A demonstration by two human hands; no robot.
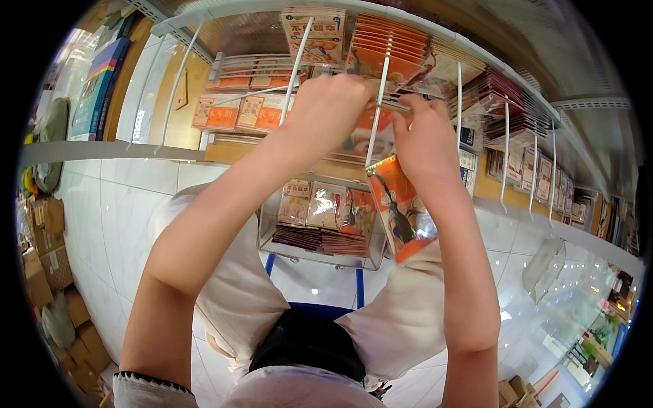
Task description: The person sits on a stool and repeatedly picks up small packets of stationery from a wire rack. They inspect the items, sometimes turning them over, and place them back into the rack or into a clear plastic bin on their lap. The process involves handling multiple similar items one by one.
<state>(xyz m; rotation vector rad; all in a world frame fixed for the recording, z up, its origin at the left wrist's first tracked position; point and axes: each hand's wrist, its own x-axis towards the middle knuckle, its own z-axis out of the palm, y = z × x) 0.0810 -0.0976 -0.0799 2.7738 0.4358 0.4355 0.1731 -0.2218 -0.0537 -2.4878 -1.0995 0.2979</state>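
Note:
My left hand (331, 104) is curled beside a white display hook (378, 109), its fingertips mostly turned away. Across the hook, my right hand (428, 135) has thumb and forefinger bent together. The thin edge of a packet (392, 106) spans the gap between both hands' fingertips, crossing the hook. Lower down, an orange printed packet (395, 204) in clear wrap hangs tilted by the hook's front end, partly covered by my right hand and forearm. Farther back, a row of orange packets (387, 56) hangs from the rack.
A wire basket (378, 257) holding several packets stands between my knees, above a blue-legged stool (321, 308). More hooks (506, 153) jut out at right, with dark red packets (497, 97) behind. Books (99, 92) stand at upper left; cardboard boxes (56, 268) line the left side.

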